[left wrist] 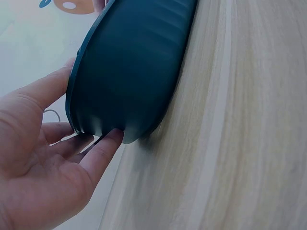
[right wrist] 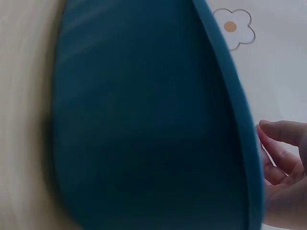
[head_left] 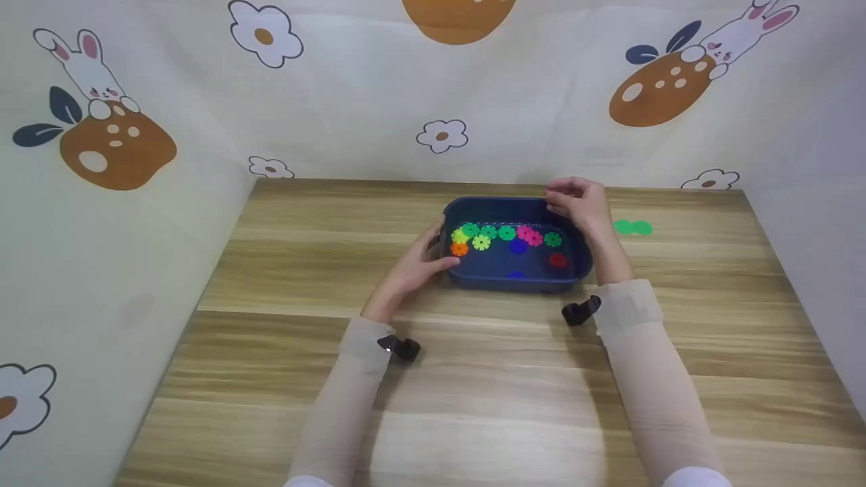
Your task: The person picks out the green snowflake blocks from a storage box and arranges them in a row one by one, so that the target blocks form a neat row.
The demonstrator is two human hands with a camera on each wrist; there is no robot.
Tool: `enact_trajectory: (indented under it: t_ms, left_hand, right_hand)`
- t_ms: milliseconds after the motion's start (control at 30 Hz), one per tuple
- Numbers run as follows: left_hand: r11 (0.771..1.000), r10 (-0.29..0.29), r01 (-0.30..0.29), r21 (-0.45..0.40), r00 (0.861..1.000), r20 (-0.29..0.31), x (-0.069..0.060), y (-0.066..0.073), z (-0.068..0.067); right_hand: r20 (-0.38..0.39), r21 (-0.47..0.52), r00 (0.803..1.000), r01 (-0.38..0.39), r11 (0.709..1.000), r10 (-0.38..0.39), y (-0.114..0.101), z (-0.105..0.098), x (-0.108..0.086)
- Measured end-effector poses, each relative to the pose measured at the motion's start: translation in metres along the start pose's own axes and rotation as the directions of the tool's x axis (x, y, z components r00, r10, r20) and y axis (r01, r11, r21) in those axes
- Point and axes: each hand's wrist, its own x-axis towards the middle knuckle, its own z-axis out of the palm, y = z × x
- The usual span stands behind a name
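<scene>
A dark blue plastic basin (head_left: 514,281) stands on the table, holding several small notched discs: green discs (head_left: 507,233), yellow discs (head_left: 481,242), pink discs (head_left: 525,234), blue discs (head_left: 518,246), an orange disc (head_left: 459,249) and a red disc (head_left: 557,260). My left hand (head_left: 416,267) grips the basin's left end; in the left wrist view its fingers (left wrist: 103,153) reach under the rim. The right hand (head_left: 583,206) is at the far right corner, its fingers loosely bent over the rim. No object shows between them; the right wrist view partly hides the fingertips behind the basin.
Two green discs (head_left: 632,227) lie side by side on the wooden table (head_left: 284,379), right of the basin. A patterned cloth (head_left: 352,122) hangs along the back edge. Small black wrist cameras (head_left: 400,348) jut inward from both sleeves.
</scene>
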Motion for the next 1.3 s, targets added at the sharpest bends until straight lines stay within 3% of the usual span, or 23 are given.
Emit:
enact_trajectory:
  t_ms: [200, 433, 567, 800, 1100, 1300]
  left_hand:
    - [1.0, 0.004, -0.004, 0.013, 1.0, -0.003, 0.0, -0.001, 0.0]
    - [1.0, 0.009, -0.009, 0.023, 1.0, -0.004, 0.0, 0.0, -0.001]
    - [0.999, 0.009, -0.009, 0.036, 1.0, -0.009, 0.0, 0.0, -0.001]
    - [1.0, 0.0, 0.0, -0.011, 1.0, 0.0, 0.0, 0.0, 0.001]
    - [1.0, -0.025, 0.025, 0.018, 1.0, -0.006, -0.001, 0.0, 0.0]
    - [0.999, -0.017, 0.017, 0.037, 1.0, -0.004, 0.0, -0.001, -0.001]
  right_hand:
    - [0.023, -0.014, 1.0, 0.009, 1.0, -0.009, 0.016, 0.013, 0.009]
    - [0.035, -0.096, 0.999, 0.013, 0.995, -0.01, 0.021, 0.032, 0.008]
    - [0.033, -0.167, 0.999, -0.011, 0.986, 0.017, 0.026, 0.041, 0.008]
    - [0.052, -0.24, 0.994, -0.081, 0.967, 0.096, 0.036, 0.058, 0.011]
    - [0.129, -0.259, 0.962, -0.2, 0.945, 0.239, 0.043, 0.076, 0.015]
    - [0.176, -0.276, 0.94, -0.24, 0.931, 0.294, 0.048, 0.087, 0.018]
